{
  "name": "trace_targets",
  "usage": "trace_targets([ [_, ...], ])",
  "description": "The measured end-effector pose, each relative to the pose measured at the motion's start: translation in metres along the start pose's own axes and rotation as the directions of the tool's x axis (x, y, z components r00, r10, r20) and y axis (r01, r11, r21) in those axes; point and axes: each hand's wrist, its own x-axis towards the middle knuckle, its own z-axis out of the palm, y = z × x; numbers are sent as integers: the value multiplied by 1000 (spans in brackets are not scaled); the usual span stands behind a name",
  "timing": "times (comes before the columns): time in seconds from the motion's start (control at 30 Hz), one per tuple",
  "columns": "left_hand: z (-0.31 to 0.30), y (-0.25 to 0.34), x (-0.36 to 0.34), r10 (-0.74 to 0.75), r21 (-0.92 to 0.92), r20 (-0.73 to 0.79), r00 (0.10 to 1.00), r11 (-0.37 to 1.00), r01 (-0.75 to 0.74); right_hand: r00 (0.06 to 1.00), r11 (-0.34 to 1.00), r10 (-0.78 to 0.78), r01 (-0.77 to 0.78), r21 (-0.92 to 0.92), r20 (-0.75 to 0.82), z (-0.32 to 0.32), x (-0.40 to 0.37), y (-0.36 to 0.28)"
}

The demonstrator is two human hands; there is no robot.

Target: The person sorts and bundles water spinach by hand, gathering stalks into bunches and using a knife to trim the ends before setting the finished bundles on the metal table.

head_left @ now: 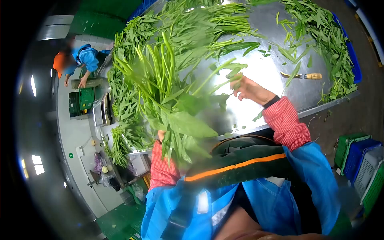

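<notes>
A large bunch of leafy greens (160,80) with pale green stems pointing up is held against my left side. My left hand (161,136) is mostly hidden behind its leaves, wrapped round the lower part. To the right, my right hand (252,90) is over the shiny metal table (240,108), its fingers curled around a loose leafy stem (226,82). A sickle (302,76) with a curved blade and wooden handle lies on the table, right of my right hand.
Piles of greens (192,24) cover the table's far and left parts, with another heap (332,48) at the right edge by a blue crate (352,60). A co-worker (84,60) stands at the left. Stacked crates (360,164) stand at lower right.
</notes>
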Motion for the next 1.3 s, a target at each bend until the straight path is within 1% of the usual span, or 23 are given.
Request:
trace_targets([
  [0.03,1,0,2,3,-7,3,1000,1000,-3,1000,1000,6,-6,-4,22,17,-2,-1],
  [0.1,4,-2,3,-2,-18,4,1000,1000,2,997,969,-27,7,-245,-77,34,6,2],
  [0.13,5,-3,3,-3,-23,6,1000,1000,3,989,990,-36,16,-141,-142,32,10,4],
  [0.23,6,-8,1,-13,-36,8,1000,999,14,968,952,-141,75,-296,-209,30,12,-12],
  [0.27,5,-9,1,-19,-39,5,1000,999,19,958,970,-165,115,-212,-236,33,12,-16],
  [0.37,2,-14,-5,-53,-45,-8,999,998,53,958,975,-129,75,-211,-256,21,14,-20],
  [0.4,6,-15,-8,-61,-43,-16,998,997,61,941,954,-211,140,-264,-265,19,17,-16],
  [0.5,21,-18,-16,-52,-31,-30,998,998,51,837,799,-350,32,-601,-421,11,22,-11],
  [0.53,41,-14,-20,-11,-23,-24,1000,1000,11,784,691,-502,111,-714,-364,17,23,-14],
  [0.63,54,-13,-19,71,157,-40,997,986,-64,583,518,-695,1,-855,-420,4,19,-32],
  [0.7,50,-15,-17,80,233,-67,995,970,-62,619,811,-492,69,-581,-613,-7,11,-56],
  [0.77,52,-15,-14,71,255,-88,994,966,-47,773,795,-455,130,-592,-442,5,11,-59],
  [0.83,61,-12,-13,93,285,-98,991,957,-61,897,780,-394,210,-589,-202,55,19,-47],
  [0.9,64,-8,-8,107,347,-102,989,936,-65,957,648,-218,-2,-762,-189,75,27,-29],
  [0.93,64,-4,-6,97,365,-94,991,929,-56,991,642,-131,53,-765,-41,71,39,-23],
  [1.03,64,4,-11,77,395,-90,993,918,-36,971,546,-149,-78,-834,-188,61,35,-40],
  [1.07,61,4,-11,88,424,-78,993,905,-46,931,375,-334,-14,-927,-149,56,29,-49],
  [1.1,57,4,-10,94,453,-68,993,890,-54,880,26,-395,-278,-960,-265,57,24,-64],
  [1.13,54,4,-10,100,485,-54,993,873,-62,688,-9,-717,146,-989,108,3,30,-55],
  [1.17,55,5,-11,102,496,-48,994,866,-65,696,256,-687,-34,-966,-207,25,18,-86],
  [1.2,59,8,-13,104,507,-40,994,859,-69,675,665,-572,48,-746,-466,-1,9,-104],
  [1.23,63,11,-14,106,520,-31,994,851,-74,688,713,-561,120,-690,-460,6,8,-119],
  [1.3,73,17,-13,161,518,-8,987,845,-133,698,602,-606,88,-794,-382,50,6,-106],
])
